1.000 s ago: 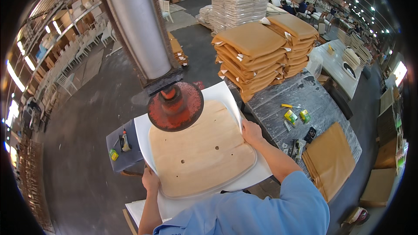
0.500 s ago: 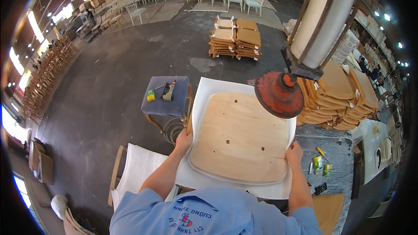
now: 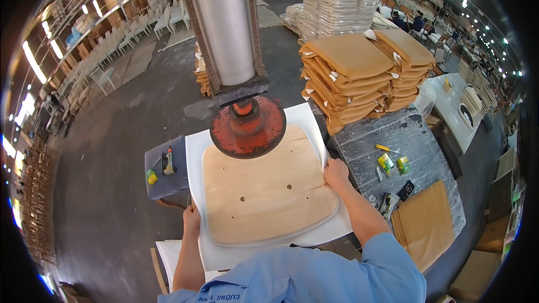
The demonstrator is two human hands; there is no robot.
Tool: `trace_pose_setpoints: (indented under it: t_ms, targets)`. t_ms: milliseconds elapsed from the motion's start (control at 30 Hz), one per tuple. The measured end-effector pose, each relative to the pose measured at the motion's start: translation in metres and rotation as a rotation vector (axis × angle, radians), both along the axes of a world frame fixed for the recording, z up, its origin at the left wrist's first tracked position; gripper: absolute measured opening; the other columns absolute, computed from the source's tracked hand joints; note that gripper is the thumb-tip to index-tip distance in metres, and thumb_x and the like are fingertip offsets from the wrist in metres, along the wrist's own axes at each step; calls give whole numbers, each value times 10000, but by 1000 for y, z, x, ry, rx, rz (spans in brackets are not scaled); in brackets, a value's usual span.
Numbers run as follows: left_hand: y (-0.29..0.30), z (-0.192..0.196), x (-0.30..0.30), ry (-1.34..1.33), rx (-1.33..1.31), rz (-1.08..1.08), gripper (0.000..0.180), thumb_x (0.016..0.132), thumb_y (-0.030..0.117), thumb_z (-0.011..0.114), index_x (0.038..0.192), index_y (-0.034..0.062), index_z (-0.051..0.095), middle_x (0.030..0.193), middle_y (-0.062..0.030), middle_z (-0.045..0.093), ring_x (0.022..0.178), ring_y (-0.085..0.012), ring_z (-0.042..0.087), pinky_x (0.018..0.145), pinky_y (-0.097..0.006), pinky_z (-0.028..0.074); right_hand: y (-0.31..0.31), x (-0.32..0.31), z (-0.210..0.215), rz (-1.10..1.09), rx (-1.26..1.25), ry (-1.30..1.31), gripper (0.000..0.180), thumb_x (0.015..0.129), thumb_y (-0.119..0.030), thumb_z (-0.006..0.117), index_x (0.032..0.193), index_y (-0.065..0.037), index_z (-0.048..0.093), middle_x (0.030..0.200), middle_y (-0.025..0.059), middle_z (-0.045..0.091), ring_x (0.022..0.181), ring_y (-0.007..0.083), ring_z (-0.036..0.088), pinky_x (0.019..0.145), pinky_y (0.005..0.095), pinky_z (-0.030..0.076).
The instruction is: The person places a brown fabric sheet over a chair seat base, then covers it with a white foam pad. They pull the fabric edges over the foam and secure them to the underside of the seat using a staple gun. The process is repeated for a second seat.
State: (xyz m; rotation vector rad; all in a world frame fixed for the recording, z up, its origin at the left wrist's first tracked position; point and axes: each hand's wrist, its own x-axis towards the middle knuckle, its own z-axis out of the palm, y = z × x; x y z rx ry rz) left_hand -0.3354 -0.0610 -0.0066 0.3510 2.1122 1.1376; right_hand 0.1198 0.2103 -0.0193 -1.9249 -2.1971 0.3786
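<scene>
A pale plywood seat board (image 3: 264, 191) with rounded corners and several small holes lies on a larger white foam-like sheet (image 3: 210, 252). My left hand (image 3: 191, 220) is closed on the sheet's left edge, low down beside the board. On the opposite side, my right hand (image 3: 336, 174) grips the sheet's right edge, its fingers against the board's rim. Over the far part of the board hangs a round red, worn press disc (image 3: 247, 129) under a thick metal cylinder (image 3: 224, 28). It hides part of the board's far edge; whether they touch, I cannot tell.
Left of the sheet, a blue padded stool (image 3: 160, 160) carries a staple gun (image 3: 169, 161) and a small yellow-green box (image 3: 151, 177). Rightward, a plastic-covered table (image 3: 415, 129) bears brown covers (image 3: 429, 219), small boxes and tools. Brown padded pieces (image 3: 348, 56) are stacked beyond.
My view has swung right, so the press disc and cylinder now appear further left and more of the right table shows. Both hands keep hold of the sheet's edges.
</scene>
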Motion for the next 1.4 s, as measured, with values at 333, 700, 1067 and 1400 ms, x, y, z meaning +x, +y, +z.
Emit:
trace_pose_setpoints:
  t_ms: [333,700,1067,1400]
  targets:
    - [-1,-5,-2,-168,57,-6,470,1047,371,780,1247,-46,702,1070,-115,795,902,-177,770,777,-349,623,-2,-3,7,31,28,-48,200,969,-146,721,1082,12,769,1113,235,756,1057,428,774,923,515,634]
    - [-3,3,17,1029,-11,98,291,889,107,842,1145,31,727,1156,-189,754,1153,-415,685,994,-505,545,15,17,-6,11,-53,81,253,975,-208,673,1087,-19,799,1099,258,785,1045,468,755,952,553,586]
    - [193,-2,295,955,423,-1282,386,1087,287,604,1430,116,645,1608,-83,549,1608,-411,363,1306,-670,261,25,30,-13,22,-139,172,283,966,-263,640,1065,-68,820,1088,262,787,1072,483,750,955,555,582]
    - [214,3,317,945,212,-1463,402,1124,388,520,1415,136,637,1643,-70,512,1657,-399,283,1322,-722,170,33,50,-27,-62,-112,258,269,948,-245,666,1048,-66,840,1058,259,787,1054,472,752,950,544,581]
